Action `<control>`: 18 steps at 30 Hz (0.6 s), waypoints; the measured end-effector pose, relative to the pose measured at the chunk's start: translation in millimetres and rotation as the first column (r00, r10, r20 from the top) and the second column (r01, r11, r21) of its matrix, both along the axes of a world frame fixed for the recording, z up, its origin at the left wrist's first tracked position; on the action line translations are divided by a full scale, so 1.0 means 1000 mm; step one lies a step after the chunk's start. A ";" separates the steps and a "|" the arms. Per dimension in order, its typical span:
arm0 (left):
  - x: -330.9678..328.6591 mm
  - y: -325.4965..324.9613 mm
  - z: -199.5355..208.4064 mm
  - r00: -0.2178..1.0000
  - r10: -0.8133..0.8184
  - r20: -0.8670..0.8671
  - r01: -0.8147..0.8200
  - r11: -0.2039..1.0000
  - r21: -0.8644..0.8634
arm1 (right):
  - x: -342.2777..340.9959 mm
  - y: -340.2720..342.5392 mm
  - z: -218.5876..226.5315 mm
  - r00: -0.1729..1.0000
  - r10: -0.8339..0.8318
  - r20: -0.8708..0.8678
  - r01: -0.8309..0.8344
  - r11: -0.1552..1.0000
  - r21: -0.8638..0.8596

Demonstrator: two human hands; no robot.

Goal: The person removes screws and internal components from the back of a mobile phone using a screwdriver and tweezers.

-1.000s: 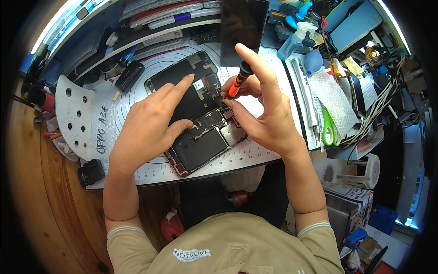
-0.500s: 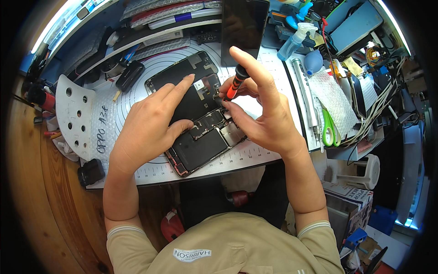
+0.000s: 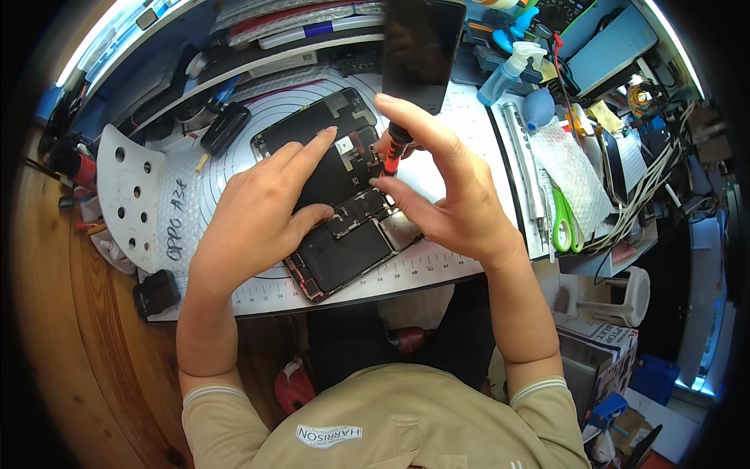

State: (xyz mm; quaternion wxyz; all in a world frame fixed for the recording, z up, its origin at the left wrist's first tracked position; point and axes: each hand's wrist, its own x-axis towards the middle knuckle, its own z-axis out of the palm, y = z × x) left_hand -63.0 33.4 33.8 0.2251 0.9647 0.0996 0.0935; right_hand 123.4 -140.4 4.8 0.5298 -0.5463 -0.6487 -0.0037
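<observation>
An opened phone lies on the white mat: its lower half shows a black battery and circuit boards, and a black cover panel is laid out beyond it. My left hand rests over the left side of both halves, fingers stretched along the panel, thumb near the inner board. In my right hand a red and black screwdriver is pinched, held steeply at the phone's right side. My right fingers hide its tip.
A dark-screened phone stands behind the work. Green scissors, a blue air blower and a spray bottle are on the right. A perforated white plate and bubble wrap lie left. Loose cables hang at far right.
My right hand and the screwdriver have shifted slightly left and down, and the index finger is bent lower. My left hand stays on the phone.
</observation>
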 end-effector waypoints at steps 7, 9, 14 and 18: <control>-0.001 0.000 -0.001 1.000 -0.006 0.008 0.006 1.000 -0.003 | -0.001 -0.002 0.001 0.999 0.002 -0.032 -0.003 1.000 -0.010; -0.001 0.000 -0.001 1.000 -0.007 0.015 0.007 1.000 0.000 | -0.001 -0.004 -0.005 0.994 -0.005 -0.110 -0.002 0.998 -0.055; -0.001 0.001 -0.002 1.000 -0.008 0.026 0.008 1.000 0.005 | -0.003 -0.005 -0.006 0.995 -0.028 -0.095 0.025 0.999 -0.030; 0.000 0.000 0.000 1.000 -0.001 -0.001 0.001 1.000 0.000 | 0.001 -0.006 -0.007 0.996 -0.036 -0.078 0.031 0.998 -0.058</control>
